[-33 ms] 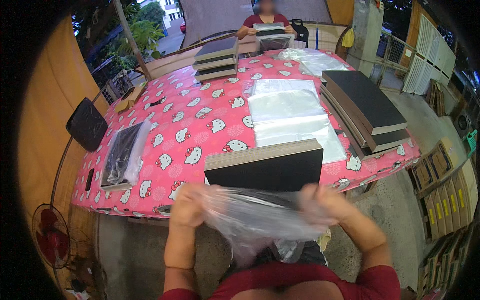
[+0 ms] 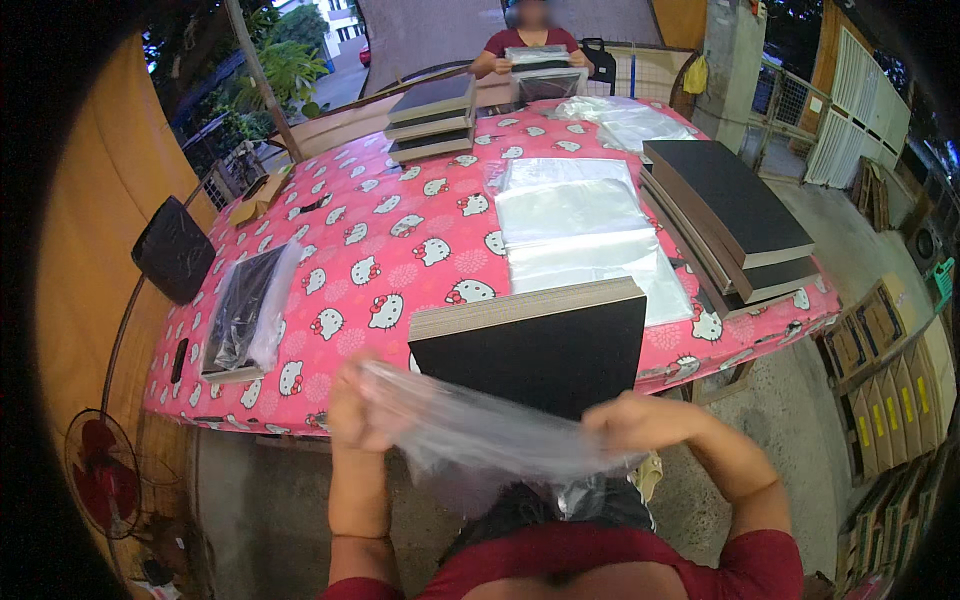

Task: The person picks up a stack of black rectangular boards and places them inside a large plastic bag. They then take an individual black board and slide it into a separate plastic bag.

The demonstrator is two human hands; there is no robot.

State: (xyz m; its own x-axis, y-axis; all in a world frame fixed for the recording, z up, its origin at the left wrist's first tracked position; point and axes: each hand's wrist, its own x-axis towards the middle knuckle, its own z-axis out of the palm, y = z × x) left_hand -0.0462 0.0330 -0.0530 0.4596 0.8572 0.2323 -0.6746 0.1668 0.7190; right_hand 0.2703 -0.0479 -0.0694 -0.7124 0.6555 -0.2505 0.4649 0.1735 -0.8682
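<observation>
Head view: Your left hand (image 2: 362, 410) and right hand (image 2: 640, 422) are gripping clear plastic (image 2: 490, 430) near opposite ends, blurred fingers wrapping it, the wide spacing likely keeping the film spread. It is hanging between them, partly overlapping a thick black block (image 2: 530, 360) that is facing you at the near edge of the pink tablecloth (image 2: 400, 270), seemingly for easy access; its support is not showing. Clear sleeves (image 2: 575, 215) are lying flat just beyond, apparently for convenient reach.
</observation>
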